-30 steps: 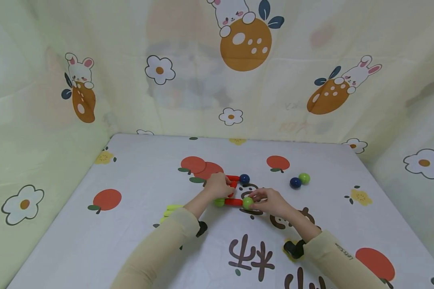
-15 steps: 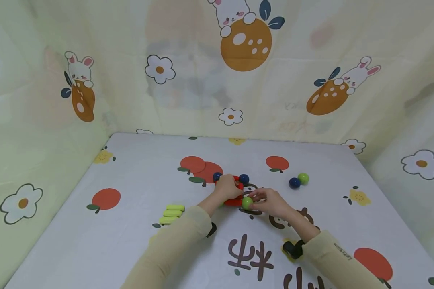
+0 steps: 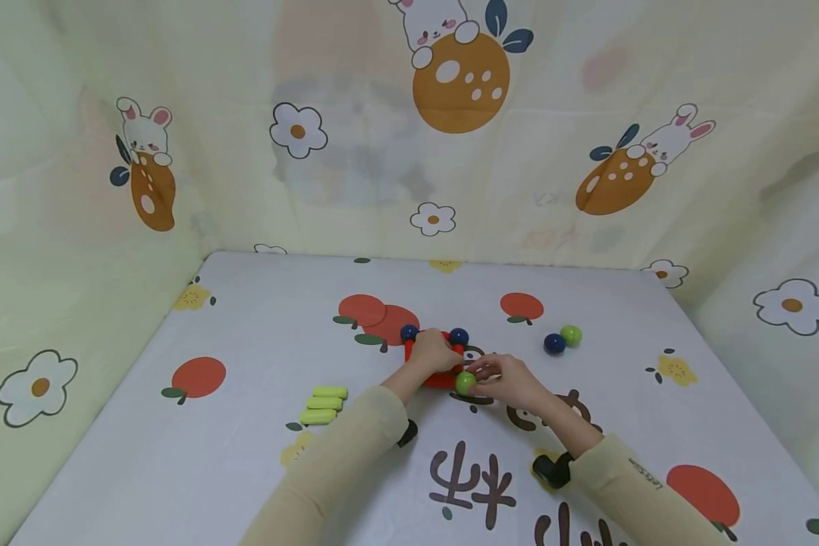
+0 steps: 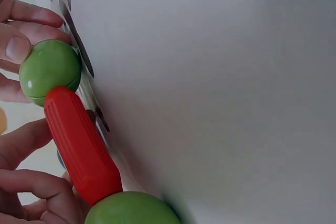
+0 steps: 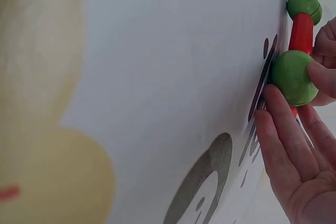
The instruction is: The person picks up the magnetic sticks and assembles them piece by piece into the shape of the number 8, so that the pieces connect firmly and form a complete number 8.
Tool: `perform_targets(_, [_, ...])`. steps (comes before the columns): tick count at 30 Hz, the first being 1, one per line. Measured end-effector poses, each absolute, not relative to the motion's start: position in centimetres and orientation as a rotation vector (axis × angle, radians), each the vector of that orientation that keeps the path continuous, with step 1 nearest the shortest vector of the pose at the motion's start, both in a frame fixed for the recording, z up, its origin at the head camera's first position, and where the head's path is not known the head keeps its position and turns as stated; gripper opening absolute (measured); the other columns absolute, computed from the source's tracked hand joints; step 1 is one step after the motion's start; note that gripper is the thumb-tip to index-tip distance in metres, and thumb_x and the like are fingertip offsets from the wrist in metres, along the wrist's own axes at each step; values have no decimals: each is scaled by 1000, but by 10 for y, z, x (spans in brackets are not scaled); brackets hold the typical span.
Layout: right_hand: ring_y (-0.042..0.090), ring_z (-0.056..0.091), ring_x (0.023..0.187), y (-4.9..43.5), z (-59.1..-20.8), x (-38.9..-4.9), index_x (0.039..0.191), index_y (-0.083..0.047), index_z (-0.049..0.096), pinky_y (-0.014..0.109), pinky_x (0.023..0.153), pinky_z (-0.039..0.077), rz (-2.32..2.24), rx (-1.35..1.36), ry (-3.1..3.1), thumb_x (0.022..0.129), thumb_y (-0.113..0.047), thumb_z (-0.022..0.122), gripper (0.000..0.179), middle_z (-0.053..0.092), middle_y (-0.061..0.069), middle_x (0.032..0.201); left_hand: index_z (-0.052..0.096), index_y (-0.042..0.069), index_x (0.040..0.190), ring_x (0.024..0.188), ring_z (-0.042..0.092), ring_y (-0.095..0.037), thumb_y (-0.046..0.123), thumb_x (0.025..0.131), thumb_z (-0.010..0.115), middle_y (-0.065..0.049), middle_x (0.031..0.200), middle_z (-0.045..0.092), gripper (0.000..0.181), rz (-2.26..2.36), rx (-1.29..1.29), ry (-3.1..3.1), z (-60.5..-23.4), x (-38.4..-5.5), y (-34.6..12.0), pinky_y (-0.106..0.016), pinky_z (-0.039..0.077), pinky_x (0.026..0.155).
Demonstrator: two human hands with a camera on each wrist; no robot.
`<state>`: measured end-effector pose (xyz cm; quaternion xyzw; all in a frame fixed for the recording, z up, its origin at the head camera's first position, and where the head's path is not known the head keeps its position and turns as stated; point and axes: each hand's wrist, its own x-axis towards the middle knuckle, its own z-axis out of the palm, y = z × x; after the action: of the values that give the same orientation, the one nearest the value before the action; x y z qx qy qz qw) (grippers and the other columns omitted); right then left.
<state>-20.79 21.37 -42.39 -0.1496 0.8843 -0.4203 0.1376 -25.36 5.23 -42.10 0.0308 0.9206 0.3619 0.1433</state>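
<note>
My right hand (image 3: 506,379) pinches a green ball (image 3: 465,383) between thumb and fingers at the near right corner of a red-stick frame. One red stick (image 4: 81,145) joins this ball to a second green ball (image 4: 131,211) at the near left, hidden behind my left hand in the head view. Two navy balls sit at the far corners, the left one (image 3: 409,333) and the right one (image 3: 459,337). My left hand (image 3: 430,353) reaches over the frame, its curled fingers gripping a red stick (image 3: 459,349) along the right side, between navy and green balls.
Several light green sticks (image 3: 324,403) lie side by side left of the left forearm. A loose navy ball (image 3: 555,343) and a green ball (image 3: 571,336) rest together at the right rear. A printed cloth (image 3: 259,318) covers the table, with patterned curtains around it.
My left hand has moved right with the red stick, bringing it to the frame's right side. The left navy ball and the light green sticks came into view. My right hand stays on the green ball.
</note>
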Motion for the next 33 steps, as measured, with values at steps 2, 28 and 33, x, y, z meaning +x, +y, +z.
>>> perform_targets(2, [30, 61, 93, 214, -424, -208, 105, 0, 62, 34, 70, 52, -1212, -429, 2563, 80, -12, 70, 29, 65, 14, 98, 56, 7, 69, 67, 48, -16, 27, 76, 73, -3, 67, 53, 28, 1065, 74, 2642, -420, -253, 52, -23, 37, 58])
perform_targets(28, [27, 61, 90, 213, -426, -212, 103, 0, 61, 32, 67, 51, -1213, -439, 2560, 79, -13, 71, 29, 65, 12, 96, 67, 5, 94, 74, 52, -15, 20, 78, 72, -2, 83, 60, 22, 893, 319, 2764, -408, -242, 32, -23, 44, 60])
perform_targets(33, [27, 60, 90, 213, -425, -211, 103, 0, 61, 31, 66, 51, -1197, -419, 2571, 79, -13, 71, 29, 65, 12, 96, 69, 7, 93, 68, 51, -13, 20, 77, 72, 1, 74, 57, 20, 716, 495, 2819, -401, -232, 13, -22, 42, 54])
